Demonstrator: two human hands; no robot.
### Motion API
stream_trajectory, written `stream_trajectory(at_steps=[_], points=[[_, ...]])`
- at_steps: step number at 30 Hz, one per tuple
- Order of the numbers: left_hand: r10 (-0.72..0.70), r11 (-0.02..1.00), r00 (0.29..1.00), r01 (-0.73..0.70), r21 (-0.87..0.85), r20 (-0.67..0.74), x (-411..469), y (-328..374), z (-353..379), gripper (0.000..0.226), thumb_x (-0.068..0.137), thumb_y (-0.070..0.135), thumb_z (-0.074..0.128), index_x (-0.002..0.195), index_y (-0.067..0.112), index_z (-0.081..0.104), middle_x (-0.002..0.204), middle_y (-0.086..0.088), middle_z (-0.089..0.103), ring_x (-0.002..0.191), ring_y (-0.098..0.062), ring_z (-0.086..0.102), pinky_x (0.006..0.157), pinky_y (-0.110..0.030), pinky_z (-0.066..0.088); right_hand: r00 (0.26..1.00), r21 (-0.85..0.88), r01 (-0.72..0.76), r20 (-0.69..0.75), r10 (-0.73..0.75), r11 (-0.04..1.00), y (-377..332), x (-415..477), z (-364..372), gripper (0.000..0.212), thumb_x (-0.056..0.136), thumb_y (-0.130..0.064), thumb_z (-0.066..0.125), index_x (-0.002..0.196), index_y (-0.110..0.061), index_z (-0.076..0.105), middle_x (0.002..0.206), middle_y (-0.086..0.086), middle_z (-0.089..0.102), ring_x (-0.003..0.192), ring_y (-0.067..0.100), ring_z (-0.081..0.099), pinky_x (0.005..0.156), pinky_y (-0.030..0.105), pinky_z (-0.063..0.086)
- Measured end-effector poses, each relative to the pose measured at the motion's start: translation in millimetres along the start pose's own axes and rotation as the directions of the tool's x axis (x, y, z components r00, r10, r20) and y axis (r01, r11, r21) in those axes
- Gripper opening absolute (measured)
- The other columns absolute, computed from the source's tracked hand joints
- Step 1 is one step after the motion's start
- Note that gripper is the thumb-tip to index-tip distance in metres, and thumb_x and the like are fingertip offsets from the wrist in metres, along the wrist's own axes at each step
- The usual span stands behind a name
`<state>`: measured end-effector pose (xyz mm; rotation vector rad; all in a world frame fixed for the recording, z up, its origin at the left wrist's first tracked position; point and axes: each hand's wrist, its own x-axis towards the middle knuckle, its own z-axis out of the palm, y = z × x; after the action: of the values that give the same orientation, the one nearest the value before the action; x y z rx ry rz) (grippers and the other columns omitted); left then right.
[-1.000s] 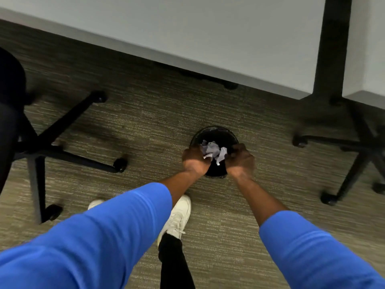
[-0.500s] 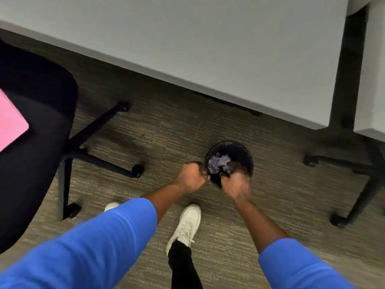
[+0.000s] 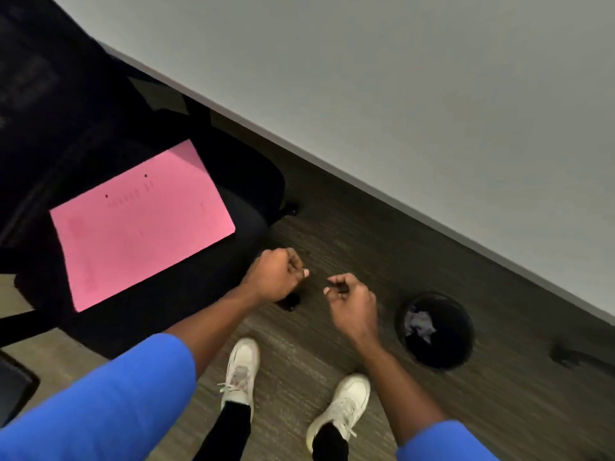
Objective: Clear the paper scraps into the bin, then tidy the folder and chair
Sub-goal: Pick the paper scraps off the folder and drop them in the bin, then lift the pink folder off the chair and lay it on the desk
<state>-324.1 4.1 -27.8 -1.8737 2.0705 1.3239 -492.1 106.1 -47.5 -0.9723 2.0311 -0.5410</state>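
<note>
- The flat pink paper folder (image 3: 139, 224) looks matt and smooth, with faint print on its face.
- The black office chair (image 3: 246, 181) has a dull cloth seat; its back reads as fine mesh.
- The pale grey bench (image 3: 399, 94) has a smooth, matt top.
- The brown-grey floor (image 3: 366, 234) looks like short, streaked carpet, rough and unshiny.
- The round black bin (image 3: 466, 327) appears dark and matt; material unclear.
- The crumpled pale paper scraps (image 3: 420, 322) inside are creased and dull.
</note>
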Motion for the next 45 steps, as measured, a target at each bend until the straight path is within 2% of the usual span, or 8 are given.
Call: stream_trajectory(at_steps=[3, 5, 12, 18, 24, 33, 38, 45], points=[[-0.026, 1.0, 0.992, 0.025, -0.009, -0.127, -7, -32, -62, 0.011, 0.093, 0.033, 0.081, 0.092, 0.022, 0.078, 0.087, 0.006, 0.079, 0.084, -0.015, 0.075, 0.078, -0.03, 0.056, 0.999, 0.078, 0.023, 0.041, -0.026, 0.997, -47, -8, 36, 0.015, 0.091, -0.019, 0.075, 0.103, -0.028, 0.075, 0.086, -0.01, 0.075, 0.077, 0.005, 0.071, 0.066, 0.018, 0.051], [-0.046, 0.999, 0.982, 0.045, -0.01, -0.185, -8, -56, -99, 0.01, 0.094, 0.028, 0.08, 0.094, 0.018, 0.079, 0.088, 0.003, 0.079, 0.085, -0.018, 0.074, 0.077, -0.028, 0.051, 0.998, 0.122, 0.037, 0.051, -0.044, 0.992, -74, -14, 61, 0.014, 0.09, -0.019, 0.076, 0.101, -0.027, 0.074, 0.081, -0.008, 0.076, 0.074, 0.009, 0.072, 0.071, 0.03, 0.059], [-0.101, 0.995, 0.946, 0.099, -0.021, -0.309, -4, -133, -182, 0.015, 0.1, 0.03, 0.075, 0.095, 0.015, 0.078, 0.087, 0.001, 0.078, 0.078, -0.02, 0.074, 0.082, -0.041, 0.064, 0.994, 0.276, 0.006, 0.102, -0.036, 0.961, -131, -28, 141, 0.019, 0.086, -0.018, 0.073, 0.1, -0.031, 0.071, 0.08, -0.005, 0.078, 0.073, 0.012, 0.077, 0.074, 0.049, 0.065], [-0.123, 0.951, 0.926, 0.213, 0.226, -0.357, 11, -179, -231, 0.038, 0.096, 0.036, 0.079, 0.122, 0.01, 0.07, 0.125, -0.011, 0.066, 0.111, -0.032, 0.066, 0.093, -0.047, 0.059, 0.987, 0.455, -0.153, 0.117, 0.111, 0.877, -168, -33, 183, 0.036, 0.09, -0.018, 0.081, 0.122, -0.015, 0.065, 0.084, -0.001, 0.079, 0.074, 0.013, 0.078, 0.07, 0.042, 0.068], [-0.207, 0.905, 0.899, 0.326, 0.274, -0.385, 22, -213, -263, 0.077, 0.089, 0.041, 0.085, 0.148, 0.006, 0.051, 0.152, -0.017, 0.046, 0.139, -0.037, 0.049, 0.111, -0.054, 0.051, 0.956, 0.568, -0.289, 0.123, 0.268, 0.771, -193, -40, 199, 0.042, 0.089, -0.026, 0.084, 0.123, -0.022, 0.06, 0.088, 0.0, 0.079, 0.07, 0.012, 0.079, 0.072, 0.037, 0.068], [-0.251, 0.901, 0.899, 0.353, 0.252, -0.36, 27, -231, -278, 0.081, 0.089, 0.049, 0.083, 0.15, 0.007, 0.049, 0.149, -0.017, 0.058, 0.139, -0.04, 0.054, 0.118, -0.054, 0.039, 0.929, 0.588, -0.357, 0.14, 0.343, 0.726, -211, -35, 217, 0.044, 0.087, -0.027, 0.085, 0.118, -0.027, 0.054, 0.09, -0.002, 0.078, 0.072, 0.012, 0.079, 0.078, 0.039, 0.066], [-0.336, 0.896, 0.886, 0.405, 0.18, -0.318, 11, -224, -286, 0.049, 0.091, 0.045, 0.083, 0.122, 0.011, 0.068, 0.122, -0.012, 0.072, 0.112, -0.034, 0.069, 0.102, -0.05, 0.057, 0.943, 0.636, -0.326, 0.171, 0.284, 0.7, -221, -45, 205, 0.028, 0.094, -0.007, 0.076, 0.113, -0.019, 0.061, 0.103, 0.005, 0.073, 0.085, 0.023, 0.078, 0.064, 0.026, 0.065], [-0.375, 0.9, 0.898, 0.412, 0.144, -0.23, -44, -203, -297, 0.043, 0.086, 0.042, 0.089, 0.097, 0.002, 0.074, 0.097, -0.014, 0.077, 0.094, -0.035, 0.072, 0.088, -0.048, 0.062, 0.971, 0.531, -0.234, 0.165, 0.172, 0.814, -219, -71, 146, 0.027, 0.097, 0.003, 0.066, 0.111, -0.02, 0.064, 0.101, 0.009, 0.072, 0.081, 0.02, 0.07, 0.062, 0.027, 0.064]])
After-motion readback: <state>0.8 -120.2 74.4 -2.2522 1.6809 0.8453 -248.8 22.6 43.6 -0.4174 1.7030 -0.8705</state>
